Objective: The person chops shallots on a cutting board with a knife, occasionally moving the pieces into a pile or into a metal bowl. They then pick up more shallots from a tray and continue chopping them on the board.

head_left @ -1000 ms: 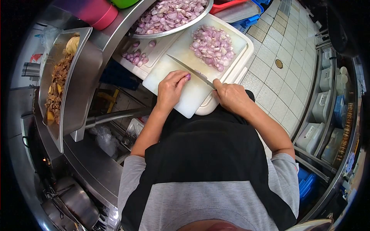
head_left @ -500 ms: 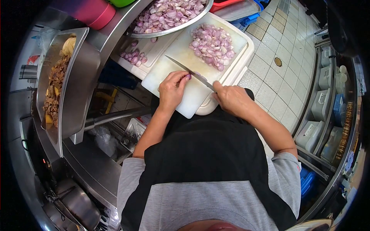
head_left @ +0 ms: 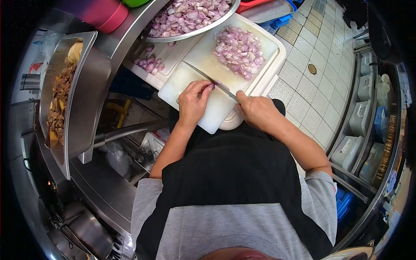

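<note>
Pinching mostly hidden shallot (head_left: 212, 86) in left hand (head_left: 193, 104), right hand (head_left: 256, 111) fingers (head_left: 242, 98) clenched on knife (head_left: 197, 72), handle hidden

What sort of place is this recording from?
Probably a commercial kitchen: a long steel counter, a big steel bowl of peeled shallots, a deep tray of cooked food and pots below. The right hand holds a knife, the left hand a shallot.
</note>
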The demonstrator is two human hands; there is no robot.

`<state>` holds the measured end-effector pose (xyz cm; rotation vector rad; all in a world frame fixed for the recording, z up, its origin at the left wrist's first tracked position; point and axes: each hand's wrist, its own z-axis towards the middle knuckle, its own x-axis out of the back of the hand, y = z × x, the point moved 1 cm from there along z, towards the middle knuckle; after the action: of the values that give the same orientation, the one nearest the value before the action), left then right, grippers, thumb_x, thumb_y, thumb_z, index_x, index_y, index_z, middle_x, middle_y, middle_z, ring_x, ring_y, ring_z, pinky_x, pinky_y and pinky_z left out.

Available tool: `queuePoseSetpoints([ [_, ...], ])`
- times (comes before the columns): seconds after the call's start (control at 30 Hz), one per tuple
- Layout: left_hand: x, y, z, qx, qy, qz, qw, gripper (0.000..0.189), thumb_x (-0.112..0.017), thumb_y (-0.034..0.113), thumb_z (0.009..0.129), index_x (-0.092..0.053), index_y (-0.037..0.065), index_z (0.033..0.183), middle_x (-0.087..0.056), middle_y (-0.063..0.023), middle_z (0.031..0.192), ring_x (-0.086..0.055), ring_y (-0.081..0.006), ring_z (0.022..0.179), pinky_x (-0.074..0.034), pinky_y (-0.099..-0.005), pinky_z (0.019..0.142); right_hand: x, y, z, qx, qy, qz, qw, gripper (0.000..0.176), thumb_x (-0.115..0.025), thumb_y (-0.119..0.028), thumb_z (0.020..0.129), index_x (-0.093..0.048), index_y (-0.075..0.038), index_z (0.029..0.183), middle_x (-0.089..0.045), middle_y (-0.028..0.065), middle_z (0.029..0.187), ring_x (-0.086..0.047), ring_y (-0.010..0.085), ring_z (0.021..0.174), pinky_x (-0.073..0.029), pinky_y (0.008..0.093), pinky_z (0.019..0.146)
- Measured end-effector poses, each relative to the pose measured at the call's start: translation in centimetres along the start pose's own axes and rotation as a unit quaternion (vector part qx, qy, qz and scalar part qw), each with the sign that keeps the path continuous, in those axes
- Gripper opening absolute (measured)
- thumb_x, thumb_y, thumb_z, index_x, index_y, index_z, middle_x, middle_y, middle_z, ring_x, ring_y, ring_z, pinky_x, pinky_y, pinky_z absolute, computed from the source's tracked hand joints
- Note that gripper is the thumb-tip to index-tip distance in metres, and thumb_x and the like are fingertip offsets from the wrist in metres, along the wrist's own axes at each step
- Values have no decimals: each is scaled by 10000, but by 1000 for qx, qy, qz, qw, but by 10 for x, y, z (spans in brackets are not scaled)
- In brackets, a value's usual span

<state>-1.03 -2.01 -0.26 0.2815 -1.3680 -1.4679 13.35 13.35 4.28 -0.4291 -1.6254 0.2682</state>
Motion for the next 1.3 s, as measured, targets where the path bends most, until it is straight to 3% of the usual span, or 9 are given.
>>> queuePoseSetpoints([
  [0.13,1,2,0,-1,-2,4,1000,139,-715,44,836,-713,13,971,-696,-112,936,-692,-208,751,-559,-306,689,-2,1,21,0,4,5,1000,245,-569,-216,939,-443,-7,962,-615,186,621,-634,407,616,-491,506,544],
  [0.33,-2,0,-1,0,10,-7,1000,137,-718,40,832,-706,9,965,-690,-109,928,-690,-202,747,-558,-299,686,32,-10,-17,-16,-34,-5,999,231,-549,-206,947,-459,4,977,-627,198,630,-647,407,625,-499,505,545],
  [0.57,-3,1,0,5,16,-10,1000,131,-723,33,825,-701,10,952,-695,-102,914,-689,-195,737,-553,-297,681,-8,0,19,-9,-2,27,1000,227,-547,-206,948,-459,2,971,-635,204,654,-649,411,641,-501,505,551],
  [0.83,-3,-3,-1,0,21,-4,1000,127,-728,38,823,-693,16,943,-692,-97,892,-687,-192,729,-550,-302,670,30,-14,-13,-35,-37,16,999,241,-570,-218,941,-445,-12,957,-620,198,640,-629,412,615,-485,523,554],
  [1.07,-4,-1,-1,7,24,-10,1000,134,-728,35,820,-693,12,947,-695,-106,892,-688,-198,727,-549,-303,666,-12,-2,20,-13,18,43,999,238,-560,-217,947,-442,-11,966,-623,193,636,-631,412,620,-488,521,559],
  [1.3,-4,-3,-2,-6,26,0,1000,140,-730,39,820,-689,5,949,-692,-111,883,-685,-203,724,-550,-305,663,28,-16,-12,-29,-36,16,999,240,-553,-218,951,-437,-10,977,-627,197,642,-635,417,628,-491,516,562],
])
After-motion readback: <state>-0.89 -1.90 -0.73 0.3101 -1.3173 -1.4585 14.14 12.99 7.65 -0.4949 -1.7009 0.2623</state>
